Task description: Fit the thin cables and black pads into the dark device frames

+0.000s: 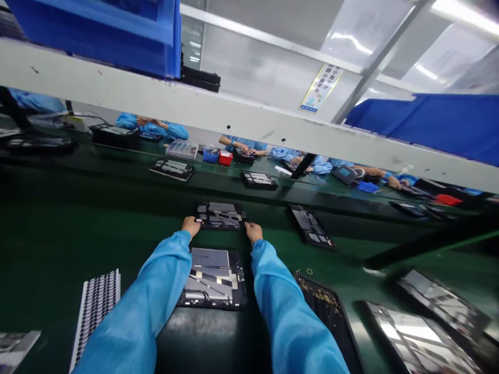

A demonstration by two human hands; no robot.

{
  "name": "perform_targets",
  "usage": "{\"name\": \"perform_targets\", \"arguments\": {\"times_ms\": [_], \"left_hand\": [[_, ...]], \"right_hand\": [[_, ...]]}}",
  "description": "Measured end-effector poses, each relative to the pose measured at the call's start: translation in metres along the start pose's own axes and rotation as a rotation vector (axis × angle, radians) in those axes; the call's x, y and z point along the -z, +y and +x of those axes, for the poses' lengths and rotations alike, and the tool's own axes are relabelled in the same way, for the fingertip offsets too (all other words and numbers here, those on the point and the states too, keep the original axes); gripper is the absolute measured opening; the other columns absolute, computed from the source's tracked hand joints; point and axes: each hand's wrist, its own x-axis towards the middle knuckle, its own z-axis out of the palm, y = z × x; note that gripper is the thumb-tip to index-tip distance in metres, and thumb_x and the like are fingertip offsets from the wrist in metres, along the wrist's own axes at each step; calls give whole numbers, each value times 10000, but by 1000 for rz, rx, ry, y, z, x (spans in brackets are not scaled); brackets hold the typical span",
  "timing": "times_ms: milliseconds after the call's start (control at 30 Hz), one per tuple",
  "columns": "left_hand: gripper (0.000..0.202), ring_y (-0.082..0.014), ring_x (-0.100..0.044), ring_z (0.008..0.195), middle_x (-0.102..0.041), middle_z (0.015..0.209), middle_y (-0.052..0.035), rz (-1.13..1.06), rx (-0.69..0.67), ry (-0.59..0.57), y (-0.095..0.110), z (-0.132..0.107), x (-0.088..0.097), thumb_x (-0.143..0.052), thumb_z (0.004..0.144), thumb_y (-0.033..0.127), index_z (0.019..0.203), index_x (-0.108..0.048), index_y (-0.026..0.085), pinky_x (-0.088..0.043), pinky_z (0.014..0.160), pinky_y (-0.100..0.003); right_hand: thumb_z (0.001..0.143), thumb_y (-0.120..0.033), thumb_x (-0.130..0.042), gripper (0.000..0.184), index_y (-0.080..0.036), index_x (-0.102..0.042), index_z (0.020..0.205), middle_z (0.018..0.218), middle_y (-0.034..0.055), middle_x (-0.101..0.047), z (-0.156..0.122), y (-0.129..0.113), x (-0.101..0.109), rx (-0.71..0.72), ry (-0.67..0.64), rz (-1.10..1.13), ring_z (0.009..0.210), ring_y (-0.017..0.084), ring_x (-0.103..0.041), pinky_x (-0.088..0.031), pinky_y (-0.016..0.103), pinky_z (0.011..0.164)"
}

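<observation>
Both hands reach out at full stretch: the left hand (pixel 191 226) grips the near left corner of an open tablet chassis (pixel 220 214), and the right hand (pixel 253 231) pinches its near right corner, fingers curled onto the edge on either side. That chassis lies flat on the green belt (pixel 58 228), just beyond the knuckles, well ahead of the body. Between the blue sleeves, closer in than the hands, sits a second open tablet (pixel 215 279) with its silver shielding upward. Left of the left forearm lies a sheet of small pads (pixel 97 304); right of the right hand another chassis (pixel 311 226) rests askew. My judgement: the held piece is thin, rigid and light, but its exposed boards and flex cables look fragile, so the bare frame corners, where the fingers already sit, are the safe places to hold it
</observation>
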Motion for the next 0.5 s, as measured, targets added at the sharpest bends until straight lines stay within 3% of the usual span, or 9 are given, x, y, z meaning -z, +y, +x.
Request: {"name": "perform_targets", "arguments": {"times_ms": [100,200,267,367,433,500], "left_hand": [[352,-238,-645,1089,-631,1243,-85,-109,41,-22,0,-15,11,-651,948,371,1239,-609,178,-567,902,-430],[350,-231,-662,1074,-661,1216,-95,-220,3,-43,-2,-65,34,-651,947,361,1227,-621,154,-572,919,-440],[392,-229,-671,1097,-688,1208,-110,-282,-52,-52,-7,-122,55,-697,904,344,1242,-633,158,-568,960,-412],[476,-237,-680,1112,-646,1334,-96,-322,-135,-53,-32,-235,88,-746,832,367,1278,-649,230,-570,1004,-406],[445,-248,-663,1172,-598,1415,-72,-260,-231,-29,-59,-312,103,-682,887,399,1323,-634,323,-602,969,-383],[481,-232,-688,1138,-617,1401,-35,-180,-213,-88,-89,-374,109,-681,891,395,1362,-590,432,-638,888,-321]], "right_hand": [[977,-382,-637,331,-175,-617,1235,1248,78,-634,-22,3,-2,-66,-27,131,1062,223,-654,-573,425,900],[975,-444,-613,362,-140,-659,1168,1201,96,-680,-68,7,22,-81,-27,251,1093,242,-662,-544,447,966],[947,-529,-582,452,-121,-705,1095,1175,135,-715,-117,16,50,-64,-12,324,1151,275,-650,-498,435,1042],[817,-639,-632,546,-163,-740,1061,1176,127,-735,-218,49,87,-15,-19,392,1178,313,-645,-470,440,1086],[760,-653,-673,517,-221,-758,1031,1146,100,-748,-292,79,97,18,-16,367,1132,329,-676,-521,451,1043],[755,-663,-661,435,-287,-781,938,1071,85,-764,-356,111,92,16,-45,303,1072,354,-707,-585,469,965]]}}
